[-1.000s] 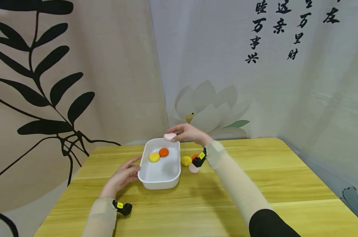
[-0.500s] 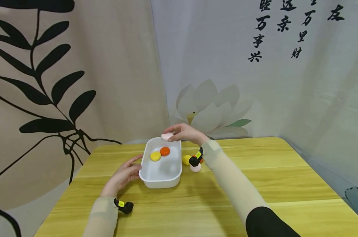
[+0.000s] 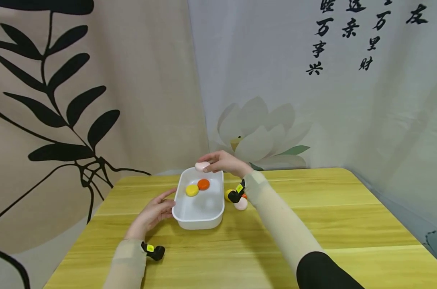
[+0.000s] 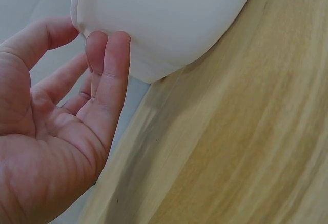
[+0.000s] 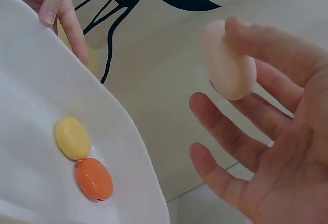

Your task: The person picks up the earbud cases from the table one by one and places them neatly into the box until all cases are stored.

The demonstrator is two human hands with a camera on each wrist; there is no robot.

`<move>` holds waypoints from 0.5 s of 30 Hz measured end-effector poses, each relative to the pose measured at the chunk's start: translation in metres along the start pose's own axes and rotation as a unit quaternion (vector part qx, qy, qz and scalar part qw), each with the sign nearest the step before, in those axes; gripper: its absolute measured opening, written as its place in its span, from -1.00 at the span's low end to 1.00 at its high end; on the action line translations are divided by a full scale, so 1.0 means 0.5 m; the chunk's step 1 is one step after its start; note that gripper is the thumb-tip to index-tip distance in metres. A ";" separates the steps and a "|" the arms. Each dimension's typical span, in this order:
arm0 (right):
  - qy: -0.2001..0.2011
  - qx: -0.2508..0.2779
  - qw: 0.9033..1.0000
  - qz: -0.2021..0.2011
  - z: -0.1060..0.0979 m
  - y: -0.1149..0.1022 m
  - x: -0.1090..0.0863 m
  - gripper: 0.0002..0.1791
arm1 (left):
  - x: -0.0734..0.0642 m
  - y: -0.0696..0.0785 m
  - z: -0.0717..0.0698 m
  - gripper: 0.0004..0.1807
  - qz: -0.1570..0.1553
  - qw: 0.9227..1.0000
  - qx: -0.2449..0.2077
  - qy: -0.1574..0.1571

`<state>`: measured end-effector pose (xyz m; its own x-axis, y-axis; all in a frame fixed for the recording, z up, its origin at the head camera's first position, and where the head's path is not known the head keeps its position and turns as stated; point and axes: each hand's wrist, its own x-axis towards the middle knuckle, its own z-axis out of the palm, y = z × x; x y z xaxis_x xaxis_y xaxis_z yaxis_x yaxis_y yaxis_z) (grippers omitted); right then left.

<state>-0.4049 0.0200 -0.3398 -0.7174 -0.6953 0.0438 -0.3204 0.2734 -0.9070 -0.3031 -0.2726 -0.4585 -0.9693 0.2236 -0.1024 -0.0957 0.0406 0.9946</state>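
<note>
My right hand (image 3: 227,162) pinches a pale pink, smooth, rounded piece (image 5: 228,60) between thumb and fingers. It holds the piece above the far end of a white rectangular tub (image 3: 200,220). Inside the tub lie a glossy yellow rounded piece (image 5: 73,138) and an orange one (image 5: 95,179), side by side. At the tub's left side is my left hand (image 3: 153,212), its fingertips touching the outer wall and its fingers fairly straight. Right of the tub, another pink piece (image 3: 241,204) rests on the table, with yellow and orange ones partly hidden by the right wrist camera.
Under everything is a wood-grain table (image 3: 312,200). A fabric backdrop (image 3: 157,80) with printed leaves, a lotus and writing hangs behind its far edge. Each wrist wears a small black camera, such as the left one (image 3: 156,253).
My right hand has shifted slightly left over the tub with the pink piece. The whole head view has drifted a little. The left hand stays at the tub's side.
</note>
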 end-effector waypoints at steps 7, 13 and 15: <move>0.016 0.020 1.000 0.000 0.012 0.013 0.013 -0.54 | 0.003 0.001 0.000 -0.29 -0.001 1.000 -0.005 0.006; 0.016 0.028 0.999 0.015 0.023 0.029 0.024 -0.54 | 0.004 -0.002 0.000 -0.30 -0.003 1.000 -0.002 0.010; 0.014 0.024 0.999 0.017 0.025 0.034 0.027 -0.54 | 0.003 -0.001 0.001 -0.30 -0.003 1.000 0.001 0.010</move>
<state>-0.4123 0.0068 -0.3599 -0.7444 -0.6673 0.0240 -0.2664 0.2638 -0.9271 -0.3046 -0.2719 -0.4592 -0.9730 0.2033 -0.1089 -0.1019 0.0443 0.9938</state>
